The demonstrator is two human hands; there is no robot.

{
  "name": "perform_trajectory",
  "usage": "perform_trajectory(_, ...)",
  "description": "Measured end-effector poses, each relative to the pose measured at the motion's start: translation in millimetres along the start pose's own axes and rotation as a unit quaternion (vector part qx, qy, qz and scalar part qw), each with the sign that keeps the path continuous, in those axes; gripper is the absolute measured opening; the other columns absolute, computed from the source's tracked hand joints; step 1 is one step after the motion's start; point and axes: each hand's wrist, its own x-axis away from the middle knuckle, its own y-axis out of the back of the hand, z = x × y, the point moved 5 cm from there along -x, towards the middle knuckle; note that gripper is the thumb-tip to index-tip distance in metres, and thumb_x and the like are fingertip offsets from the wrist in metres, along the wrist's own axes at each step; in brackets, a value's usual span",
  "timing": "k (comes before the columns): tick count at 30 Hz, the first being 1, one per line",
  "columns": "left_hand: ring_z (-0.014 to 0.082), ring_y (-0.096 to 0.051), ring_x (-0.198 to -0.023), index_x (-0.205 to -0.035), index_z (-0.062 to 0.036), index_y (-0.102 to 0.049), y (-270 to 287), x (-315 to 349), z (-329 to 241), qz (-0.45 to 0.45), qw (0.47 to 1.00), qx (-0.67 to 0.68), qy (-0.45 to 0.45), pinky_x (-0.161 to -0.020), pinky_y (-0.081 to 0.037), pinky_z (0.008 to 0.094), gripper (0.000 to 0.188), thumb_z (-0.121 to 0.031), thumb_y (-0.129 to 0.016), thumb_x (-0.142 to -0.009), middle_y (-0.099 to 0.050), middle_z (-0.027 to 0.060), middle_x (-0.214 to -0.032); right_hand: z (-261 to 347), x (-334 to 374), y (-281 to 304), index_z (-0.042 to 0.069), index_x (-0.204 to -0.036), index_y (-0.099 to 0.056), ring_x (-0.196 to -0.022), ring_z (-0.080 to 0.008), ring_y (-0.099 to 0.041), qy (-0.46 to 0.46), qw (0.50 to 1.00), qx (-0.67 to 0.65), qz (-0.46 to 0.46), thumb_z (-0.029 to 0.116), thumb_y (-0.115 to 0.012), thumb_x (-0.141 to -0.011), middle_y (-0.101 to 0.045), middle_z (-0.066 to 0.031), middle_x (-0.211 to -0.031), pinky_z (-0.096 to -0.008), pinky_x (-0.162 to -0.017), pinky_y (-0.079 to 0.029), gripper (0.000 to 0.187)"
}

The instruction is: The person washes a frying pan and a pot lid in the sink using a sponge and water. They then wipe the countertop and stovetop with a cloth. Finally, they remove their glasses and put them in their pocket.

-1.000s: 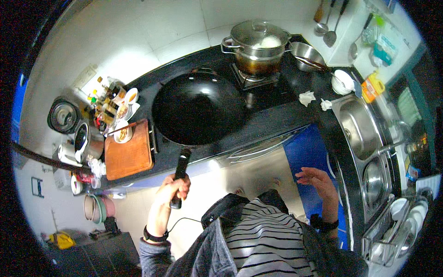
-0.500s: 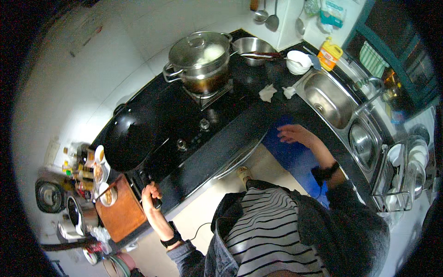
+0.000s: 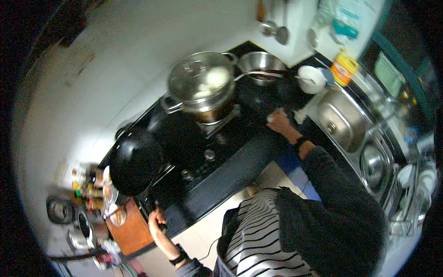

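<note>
A black wok (image 3: 134, 161) sits at the left of the dark stove, its handle pointing toward me. My left hand (image 3: 157, 219) is closed around the end of that handle. On the black counter left of the sink, my right hand (image 3: 281, 124) is closed on a crumpled white tissue (image 3: 270, 119), of which only a bit shows at the fingers. A second white tissue (image 3: 300, 116) lies beside this hand, near the sink's edge. Motion blurs the picture somewhat.
A lidded steel steamer pot (image 3: 201, 85) stands on the rear burner, with a steel bowl (image 3: 262, 64) to its right. White bowls (image 3: 311, 79), a yellow bottle (image 3: 344, 69) and the sink (image 3: 339, 120) are at the right. A brown cutting board (image 3: 130, 231) lies at the left.
My right hand has moved from over the floor up to the counter and closed on the tissue. My left hand stays on the wok handle. The whole view has shifted slightly.
</note>
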Motion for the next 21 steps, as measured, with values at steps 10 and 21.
perform_trajectory(10, 0.0304, -0.047, -0.115, -0.133, 0.0024, -0.032, 5, 25, -102, -0.114, 0.688, -0.484, -0.529, -0.099, -0.039, 0.0375, 0.057, -0.016, -0.06, -0.086, -0.04, 0.0217, -0.132, -48, 96, 83, 0.008, -0.106, -0.055, -0.084, -0.0194, -0.058, -0.202, 0.514, -0.831, -0.062, 0.017, -0.049, -0.083, -0.059, -0.0064, -0.1, -0.0318, -0.072, -0.046, 0.025)
perform_trajectory(21, 0.0191, -0.051, -0.102, -0.141, -0.0095, -0.022, -295, 158, -55, 0.553, 0.805, -0.163, -0.141, -0.086, -0.042, 0.0299, 0.069, -0.002, -0.057, -0.081, -0.037, 0.0129, -0.134, -144, 263, 182, 0.005, -0.105, -0.055, -0.094, -0.0236, -0.057, -0.235, 0.411, -0.866, -0.163, 0.019, -0.049, -0.077, -0.061, -0.0086, -0.103, -0.0388, -0.082, -0.045, 0.032)
